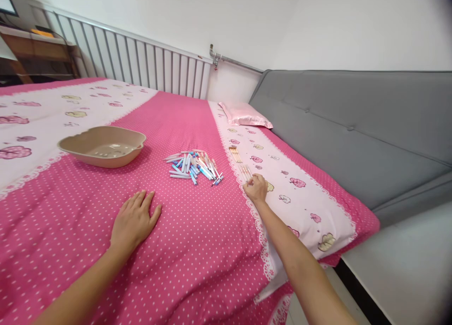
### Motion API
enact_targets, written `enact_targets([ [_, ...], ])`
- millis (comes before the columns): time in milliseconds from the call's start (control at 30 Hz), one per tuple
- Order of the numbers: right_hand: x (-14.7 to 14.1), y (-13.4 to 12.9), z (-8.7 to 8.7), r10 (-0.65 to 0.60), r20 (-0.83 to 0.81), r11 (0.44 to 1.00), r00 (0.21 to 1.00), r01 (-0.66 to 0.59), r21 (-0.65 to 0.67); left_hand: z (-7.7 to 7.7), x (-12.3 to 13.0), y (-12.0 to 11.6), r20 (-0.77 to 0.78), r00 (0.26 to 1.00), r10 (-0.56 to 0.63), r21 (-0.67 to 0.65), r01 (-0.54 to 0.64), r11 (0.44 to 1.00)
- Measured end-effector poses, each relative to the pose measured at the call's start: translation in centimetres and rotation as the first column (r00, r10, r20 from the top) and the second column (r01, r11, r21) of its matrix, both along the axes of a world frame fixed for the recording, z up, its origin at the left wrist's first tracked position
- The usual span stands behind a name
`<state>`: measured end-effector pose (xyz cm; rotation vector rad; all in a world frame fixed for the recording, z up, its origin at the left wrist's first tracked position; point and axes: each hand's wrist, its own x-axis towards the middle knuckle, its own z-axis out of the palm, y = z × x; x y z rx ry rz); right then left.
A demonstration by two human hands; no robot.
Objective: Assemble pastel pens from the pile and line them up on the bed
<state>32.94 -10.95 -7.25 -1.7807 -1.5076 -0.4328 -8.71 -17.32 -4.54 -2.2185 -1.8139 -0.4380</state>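
Observation:
My left hand (133, 217) lies flat on the pink dotted bedspread (190, 249), its fingers stretched out and nothing in them. My right hand (256, 188) is at the near end of a short row of pale clear-and-pink pens (245, 172), its fingers closed on a pen there; the fingertips partly hide it. Just beyond that row lies a small group of orange-brown pens (236, 154), side by side. A loose pile of pens (192, 165), white, grey, blue and pinkish, is spread between and beyond my hands.
A beige basin (102, 162) stands on the bed to the left of the pile. At the far right side lies a pink pillow (245, 114) by the grey headboard (353, 113). A white radiator (134, 56) runs along the back wall, with a wooden desk (38, 49) at far left.

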Motion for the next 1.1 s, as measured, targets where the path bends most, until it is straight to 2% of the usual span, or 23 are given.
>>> enact_targets([
  [533,0.03,-0.05,0.22,-0.002,-0.005,1.000,1.000,0.002,-0.012,-0.12,-0.02,0.00,-0.033,0.999,0.018,-0.006,-0.018,1.000],
  [800,0.63,0.40,-0.41,0.068,0.039,0.992,0.997,-0.064,-0.113,0.02,0.06,-0.09,-0.006,1.000,0.009,0.000,-0.009,1.000],
  [1100,0.68,0.31,-0.28,0.118,0.049,0.979,0.992,-0.108,-0.175,-0.03,0.05,-0.09,-0.021,1.000,0.011,0.006,-0.011,1.000],
])
